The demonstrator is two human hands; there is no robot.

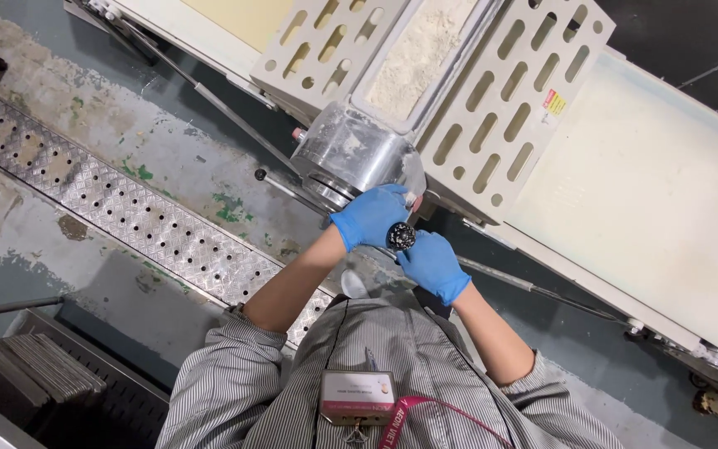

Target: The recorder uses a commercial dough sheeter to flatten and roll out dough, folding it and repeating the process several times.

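- Nearest the camera is the person's striped shirt (392, 366) with a clipped badge (357, 392); both bare forearms reach forward from it.
- The knob (401, 236), small, round, dark and speckled, sits between the two gloved hands, at the side of the machine's metal housing (351, 154).
- The left hand (371, 216) lies just left of and beyond the knob; its grip is curled, fingertips touching the knob's far edge and the housing. Whether it truly pinches the knob I cannot tell.
- The right hand (434, 264) lies just right of and nearer than the knob; its grip is curled with fingertips against the knob's near side. I cannot tell how firm the hold is.
- Both hands touch it, with neither clearly nearer; the knob's round face looks up at the camera, so its axis seems to run out from the housing.
- Beyond the grips: a flour tray (421, 50) between slotted white guards (508, 108); the belt (650, 191) runs off to the right.
- Left of the grips, well apart, a metal floor grate (126, 208).
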